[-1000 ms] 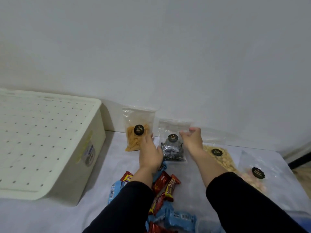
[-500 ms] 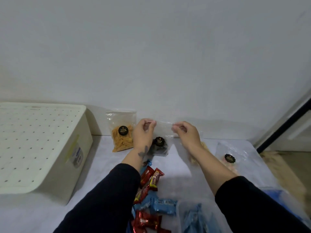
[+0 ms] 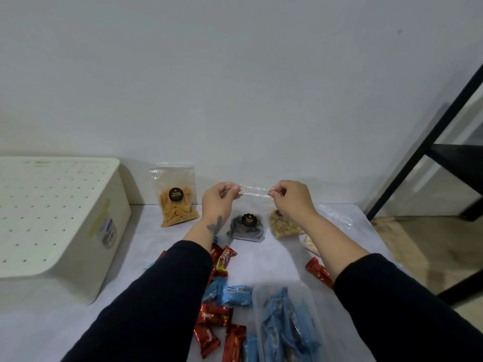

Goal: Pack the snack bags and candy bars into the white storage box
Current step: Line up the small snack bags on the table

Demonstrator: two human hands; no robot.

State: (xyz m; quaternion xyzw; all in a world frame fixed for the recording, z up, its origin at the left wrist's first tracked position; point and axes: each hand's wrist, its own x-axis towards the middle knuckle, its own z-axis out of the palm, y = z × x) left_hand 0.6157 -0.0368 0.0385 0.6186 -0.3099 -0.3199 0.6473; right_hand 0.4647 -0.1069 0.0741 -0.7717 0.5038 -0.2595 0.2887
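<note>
My left hand (image 3: 219, 201) and my right hand (image 3: 290, 198) pinch the two top corners of a clear snack bag (image 3: 247, 226) with dark striped cookies and a black round label; it hangs just above the table. A bag of orange sticks (image 3: 175, 202) leans on the wall to its left. A bag of pale nuts (image 3: 283, 226) lies partly behind my right wrist. Red and blue candy bars (image 3: 224, 296) lie scattered near me. The white storage box (image 3: 52, 218) stands at the left, lid on.
A clear tub (image 3: 287, 325) with blue bars sits at the front. The table (image 3: 146, 244) has a white cover; its right edge runs near a black metal frame (image 3: 423, 152). A lone red bar (image 3: 319, 271) lies by my right forearm.
Both hands moved from the bag's sides up to its top corners and lifted it. The view panned right, showing the black frame and more candy.
</note>
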